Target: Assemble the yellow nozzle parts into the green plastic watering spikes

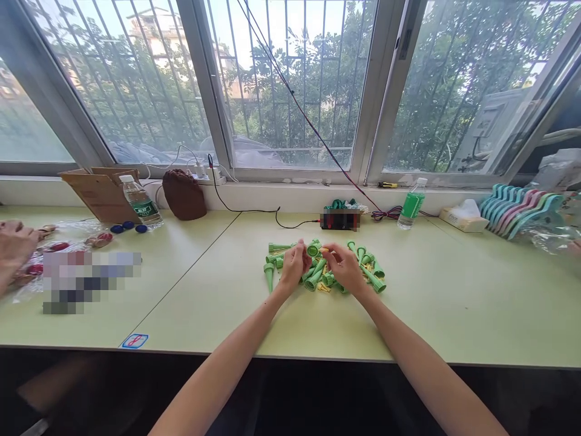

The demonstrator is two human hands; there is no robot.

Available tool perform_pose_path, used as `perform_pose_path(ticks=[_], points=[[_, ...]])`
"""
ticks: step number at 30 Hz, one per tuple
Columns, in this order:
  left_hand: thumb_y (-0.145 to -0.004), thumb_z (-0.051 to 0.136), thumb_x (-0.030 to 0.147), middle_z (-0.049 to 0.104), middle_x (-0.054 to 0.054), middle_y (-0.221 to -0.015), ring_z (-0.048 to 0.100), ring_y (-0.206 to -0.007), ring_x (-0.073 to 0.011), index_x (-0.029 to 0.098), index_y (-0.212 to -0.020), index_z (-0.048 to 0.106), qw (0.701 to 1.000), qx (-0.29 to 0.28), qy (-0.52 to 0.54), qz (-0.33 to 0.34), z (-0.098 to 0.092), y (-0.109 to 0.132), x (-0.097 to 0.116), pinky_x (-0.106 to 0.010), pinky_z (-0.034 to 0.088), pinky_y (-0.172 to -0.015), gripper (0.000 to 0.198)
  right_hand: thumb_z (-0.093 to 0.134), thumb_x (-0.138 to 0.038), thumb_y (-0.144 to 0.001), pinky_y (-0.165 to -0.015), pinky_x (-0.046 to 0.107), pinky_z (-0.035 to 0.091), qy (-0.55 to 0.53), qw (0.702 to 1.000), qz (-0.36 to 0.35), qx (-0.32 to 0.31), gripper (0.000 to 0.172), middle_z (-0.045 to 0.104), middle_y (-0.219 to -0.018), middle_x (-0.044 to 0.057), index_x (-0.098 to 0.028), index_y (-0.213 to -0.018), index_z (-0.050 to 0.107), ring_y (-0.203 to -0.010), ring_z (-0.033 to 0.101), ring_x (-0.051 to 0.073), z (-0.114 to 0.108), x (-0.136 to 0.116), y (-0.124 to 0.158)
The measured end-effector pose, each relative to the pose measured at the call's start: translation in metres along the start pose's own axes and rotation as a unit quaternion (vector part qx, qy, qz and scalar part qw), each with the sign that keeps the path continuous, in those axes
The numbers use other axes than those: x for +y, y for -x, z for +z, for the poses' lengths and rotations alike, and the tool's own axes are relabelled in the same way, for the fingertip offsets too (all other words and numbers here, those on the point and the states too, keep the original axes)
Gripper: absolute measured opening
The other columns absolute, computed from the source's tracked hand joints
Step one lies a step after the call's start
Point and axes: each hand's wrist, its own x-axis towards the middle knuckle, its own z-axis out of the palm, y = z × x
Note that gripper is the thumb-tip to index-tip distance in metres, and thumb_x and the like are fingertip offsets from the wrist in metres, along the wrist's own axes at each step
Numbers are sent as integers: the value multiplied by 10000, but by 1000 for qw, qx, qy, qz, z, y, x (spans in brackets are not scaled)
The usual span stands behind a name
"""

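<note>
My left hand (295, 266) is closed around a green plastic cone (313, 249), its round open end turned towards me. Between the fingertips of my right hand (344, 266) is a small yellow plastic piece (324, 250), close beside that cone's mouth. Whether the two parts touch, I cannot tell. Under and around both hands lies a loose pile of similar green cones (269, 275), pointing various ways. Small yellow pieces (323, 287) are scattered among them. My hands hide part of the pile.
Behind the pile sits a dark, partly blurred box (339, 219) with a cable. A green-labelled bottle (412, 204), tissue box (463, 217) and hangers (521, 209) stand right. Leftward are another bottle (143, 203), a cardboard box (97, 197) and another person's hand (17, 248) near wrapped items.
</note>
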Motion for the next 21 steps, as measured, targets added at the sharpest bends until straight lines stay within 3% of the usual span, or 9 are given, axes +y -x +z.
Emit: perform_pose_path(ticks=[6, 15, 21], points=[[-864, 507, 593, 439, 36, -450, 351, -354, -69, 186, -615, 402, 998, -19, 40, -49, 0, 2, 2, -205, 237, -354, 489, 500, -463, -929, -540, 251, 438, 7, 1000, -15, -17, 302, 618, -756, 28, -189, -927, 628, -548, 534, 130, 2, 1, 1], [-853, 549, 577, 436, 66, -439, 376, -332, -77, 191, -782, 503, 997, -62, 16, -50, -2, 2, -1, -192, 225, -337, 395, 533, -473, -903, -491, 252, 411, -19, 999, 26, 2, 288, 534, -615, -15, -196, -851, 588, -491, 522, 134, 1, 6, 0], [-827, 627, 500, 615, -6, -858, 473, -395, -41, 181, -961, 578, 998, -50, -20, 29, -2, 1, -9, -194, 311, -352, 350, 546, -525, -877, -451, 260, 394, -56, 996, 73, 0, 341, 510, -525, -30, -199, -780, 552, -436, 494, 135, -1, 8, -2]])
